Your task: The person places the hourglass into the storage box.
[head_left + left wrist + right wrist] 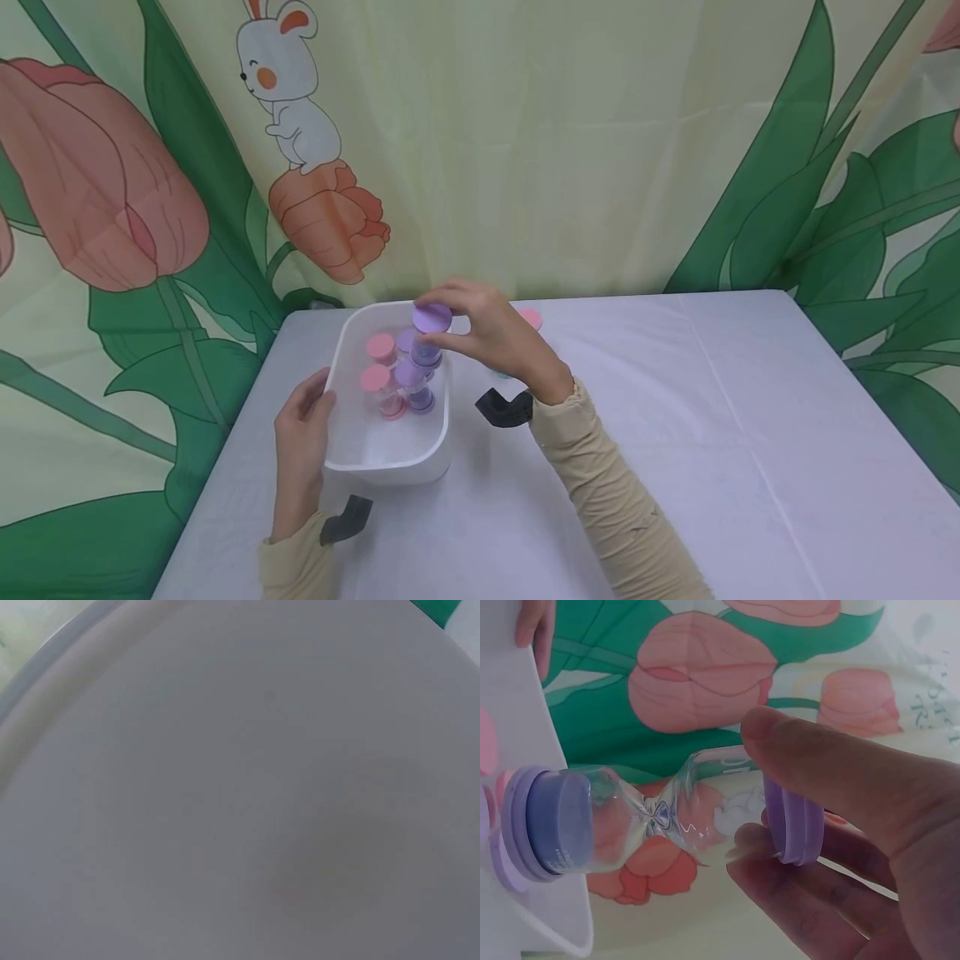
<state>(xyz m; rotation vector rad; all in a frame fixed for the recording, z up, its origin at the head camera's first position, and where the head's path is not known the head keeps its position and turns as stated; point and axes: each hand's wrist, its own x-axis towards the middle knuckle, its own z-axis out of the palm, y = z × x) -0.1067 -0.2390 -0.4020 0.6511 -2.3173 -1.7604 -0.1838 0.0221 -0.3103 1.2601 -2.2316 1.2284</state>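
Observation:
In the head view, my right hand [498, 329] pinches a sand timer [432, 319] by its purple end cap, above the white plastic bin [386, 475]. The right wrist view shows the timer's clear waisted glass [656, 814], with purple sand at the end away from my hand. Inside the bin stand several more sand timers, pink-capped [376, 378] and purple-capped [409, 374]. My left hand [300, 429] holds the bin's left side at the rim. The left wrist view is filled by a pale surface, and no fingers show there.
A pink-capped item [531, 318] stands on the white-covered table [637, 400], partly hidden behind my right hand. A bit of teal shows below that hand. A curtain [562, 150] printed with tulips and a rabbit hangs behind the table's far edge.

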